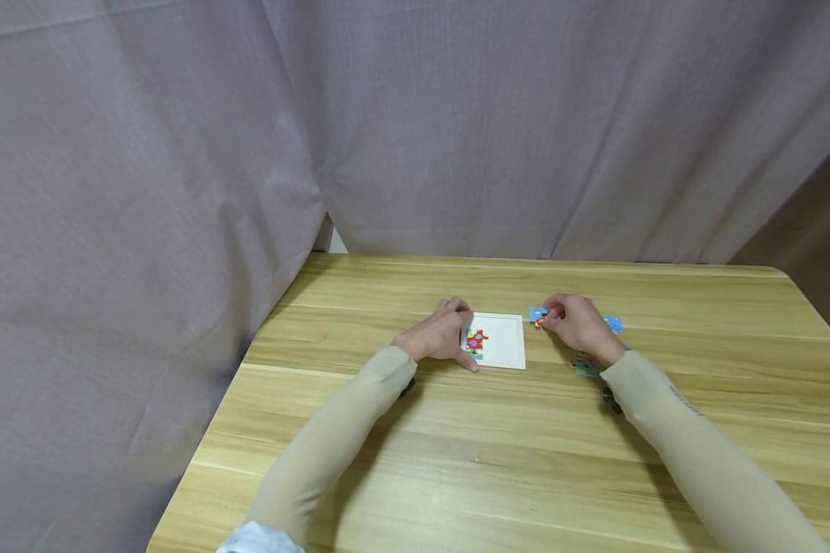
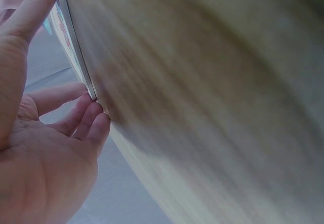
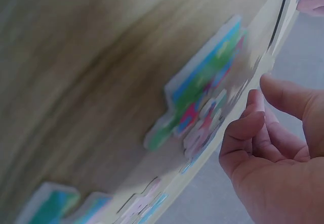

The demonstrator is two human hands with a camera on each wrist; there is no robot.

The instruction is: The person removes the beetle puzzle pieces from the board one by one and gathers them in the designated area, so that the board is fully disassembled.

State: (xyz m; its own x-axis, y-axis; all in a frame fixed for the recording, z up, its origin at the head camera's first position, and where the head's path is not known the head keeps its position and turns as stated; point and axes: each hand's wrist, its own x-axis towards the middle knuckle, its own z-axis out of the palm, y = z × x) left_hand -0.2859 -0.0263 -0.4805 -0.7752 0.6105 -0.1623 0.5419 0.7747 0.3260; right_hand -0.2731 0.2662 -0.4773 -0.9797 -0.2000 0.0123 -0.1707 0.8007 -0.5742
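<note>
A white puzzle tray [image 1: 506,342] lies flat on the table, with joined red and yellow jigsaw pieces [image 1: 476,340] along its left side. My left hand [image 1: 444,332] grips the tray's left part, thumb at the near edge and fingers at the far edge. In the left wrist view, fingertips [image 2: 96,110] touch a corner of the tray. To the tray's right, my right hand [image 1: 581,326] pinches a blue jigsaw piece [image 1: 536,314] with thumb and fingers. Its exact hold is partly hidden in the right wrist view.
More loose jigsaw pieces [image 1: 586,365] lie under and beside my right wrist, partly covered by it. Another blue piece [image 1: 614,323] is just right of that hand. The wooden table [image 1: 470,461] ends at a grey curtain [image 1: 456,138] behind.
</note>
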